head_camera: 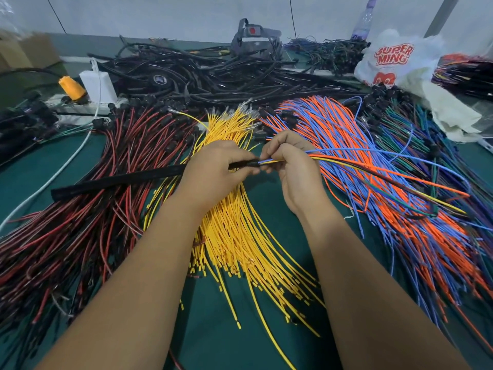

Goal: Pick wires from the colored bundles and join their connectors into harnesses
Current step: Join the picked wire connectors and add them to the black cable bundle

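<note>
My left hand (213,172) grips one end of a long black sleeve (114,181) that runs out to the left across the red-and-black wires. My right hand (289,166) pinches a small group of mixed wires (373,169) (blue, yellow, orange, black, green) right at the sleeve's mouth, between the two hands. Those wires trail off to the right over the orange-and-blue bundle (386,198). Under my hands lies the yellow wire bundle (240,236). A red-and-black bundle (80,222) covers the left of the green mat.
Black cables and sleeves (202,73) are heaped at the back. A white plastic bag (394,60) and dark green-and-blue wires (432,134) sit at the right. A white power strip with a charger (97,86) and an orange spool (70,88) stand at back left.
</note>
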### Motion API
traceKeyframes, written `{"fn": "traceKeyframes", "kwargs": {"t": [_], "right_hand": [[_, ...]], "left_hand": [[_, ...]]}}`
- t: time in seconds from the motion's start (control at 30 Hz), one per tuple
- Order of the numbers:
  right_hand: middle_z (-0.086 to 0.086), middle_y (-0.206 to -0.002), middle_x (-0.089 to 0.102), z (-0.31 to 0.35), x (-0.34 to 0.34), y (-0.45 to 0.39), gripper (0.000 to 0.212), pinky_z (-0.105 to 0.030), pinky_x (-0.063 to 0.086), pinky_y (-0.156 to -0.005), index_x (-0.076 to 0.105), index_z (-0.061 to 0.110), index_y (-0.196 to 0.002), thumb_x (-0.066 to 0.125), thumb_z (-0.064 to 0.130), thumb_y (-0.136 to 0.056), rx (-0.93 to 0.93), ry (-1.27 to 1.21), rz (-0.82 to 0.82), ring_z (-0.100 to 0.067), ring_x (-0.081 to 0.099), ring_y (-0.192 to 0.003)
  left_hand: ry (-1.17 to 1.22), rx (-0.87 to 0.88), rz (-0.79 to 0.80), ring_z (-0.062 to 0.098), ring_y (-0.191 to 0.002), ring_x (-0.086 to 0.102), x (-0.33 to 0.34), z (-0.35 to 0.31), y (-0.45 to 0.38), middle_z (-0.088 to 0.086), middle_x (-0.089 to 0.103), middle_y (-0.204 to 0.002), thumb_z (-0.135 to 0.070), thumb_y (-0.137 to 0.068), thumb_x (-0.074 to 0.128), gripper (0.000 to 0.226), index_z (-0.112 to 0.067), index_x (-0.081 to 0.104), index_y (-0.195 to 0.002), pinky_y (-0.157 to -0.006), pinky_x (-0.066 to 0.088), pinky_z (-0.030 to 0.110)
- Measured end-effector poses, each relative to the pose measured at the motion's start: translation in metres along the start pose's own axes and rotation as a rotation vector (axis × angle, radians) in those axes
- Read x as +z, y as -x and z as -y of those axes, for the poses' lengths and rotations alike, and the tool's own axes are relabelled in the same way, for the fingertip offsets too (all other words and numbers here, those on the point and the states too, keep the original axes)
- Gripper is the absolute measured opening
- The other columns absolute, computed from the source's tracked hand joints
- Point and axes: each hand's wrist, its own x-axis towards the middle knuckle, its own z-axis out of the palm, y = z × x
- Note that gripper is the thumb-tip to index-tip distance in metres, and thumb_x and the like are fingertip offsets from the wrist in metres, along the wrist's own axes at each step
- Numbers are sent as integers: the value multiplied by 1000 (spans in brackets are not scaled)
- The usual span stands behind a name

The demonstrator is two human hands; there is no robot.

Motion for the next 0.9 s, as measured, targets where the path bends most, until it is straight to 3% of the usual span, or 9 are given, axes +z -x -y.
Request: {"fn": "traceKeyframes", "kwargs": {"t": [0.2, 0.33, 0.43, 0.6, 0.7, 0.77, 0.9], "right_hand": [[-1, -60, 55, -3, 1, -3, 27, -23, 37, -52, 53, 11, -66, 39, -10, -77, 46, 10, -22, -12, 50, -51], [8, -58, 50, -7, 2, -2, 8, -18, 33, -47, 50, 20, -74, 51, 14, -79, 126, 207, -67, -9, 43, -51], [5, -59, 43, -8, 3, -1, 19, -17, 30, -43, 45, 20, -75, 53, 19, -93, 153, 213, -103, -10, 36, -50], [11, -84, 54, -9, 6, 1, 25, -31, 40, -77, 50, 26, -86, 36, 41, -100, 177, 336, 5, -10, 50, -84], [24, -78, 56, -7, 8, 2, 24, -27, 41, -80, 53, 25, -92, 36, 42, -96, 172, 319, 74, 2, 52, -81], [17, -79, 57, -6, 8, 2, 21, -31, 43, -83, 55, 23, -91, 43, 40, -94, 160, 261, 78, -5, 53, -83], [3, -65, 54, 1, 10, 4, 11, -28, 40, -61, 58, 22, -82, 58, 29, -91, 114, -17, -25, -12, 51, -60]], "left_hand": [[-38, 31, 9, 19, -92, 54, 2, -1, 0, -3, 66, -89, -33, -88, 65, 22, -22, 72, -107, -77, 45, 41], [-32, 53, -38, 21, -93, 54, 4, -3, 0, -2, 65, -91, -26, -89, 65, 24, -16, 70, -110, -79, 46, 39], [-49, 54, -51, 21, -94, 54, 4, -2, -1, 0, 66, -94, -23, -90, 65, 23, -14, 69, -110, -79, 45, 37], [-76, 76, -8, 17, -91, 53, 7, -4, 0, -3, 63, -93, -27, -93, 57, 17, -16, 65, -104, -70, 38, 29], [-61, 91, 24, 12, -91, 53, 7, -8, 1, -7, 64, -96, -32, -94, 51, 20, -20, 63, -105, -68, 43, 32], [-50, 89, 14, 8, -89, 51, 6, -9, 1, -11, 63, -95, -33, -95, 46, 19, -26, 60, -105, -66, 45, 34], [-14, -26, -63, 18, -79, 51, 7, -5, -1, -10, 56, -80, -31, -97, 46, 16, -22, 58, -97, -60, 41, 35]]}}
